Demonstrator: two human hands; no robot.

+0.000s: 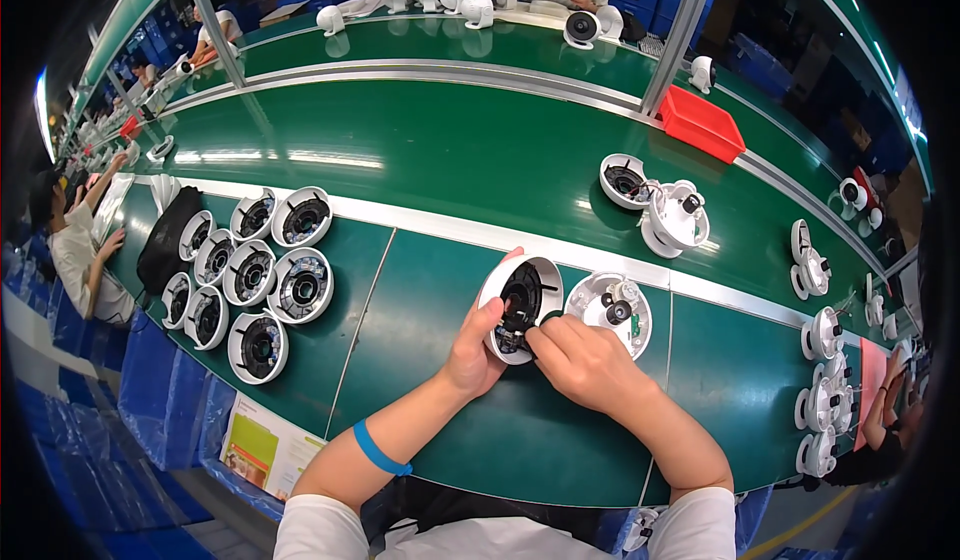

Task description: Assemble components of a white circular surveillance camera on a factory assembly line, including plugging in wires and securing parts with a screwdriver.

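My left hand [474,348] grips a round white camera housing [548,278] by its left side, its black inside turned toward the right. At the housing's lower right edge, the fingers of my right hand [588,360] are pinched together; what they hold, if anything, is hidden. Just behind my right hand lies a white camera base [640,305] with a black lens module [618,311] and a bit of green circuit board. My right hand partly covers this base. A blue band [378,450] circles my left forearm.
Several white housings with black insides [303,285] stand grouped at left, beside a black bag [172,240]. Opened camera units [675,222] sit on the green conveyor and along the right [822,405]. A red tray [700,123] is at the back right. Other people work along the line.
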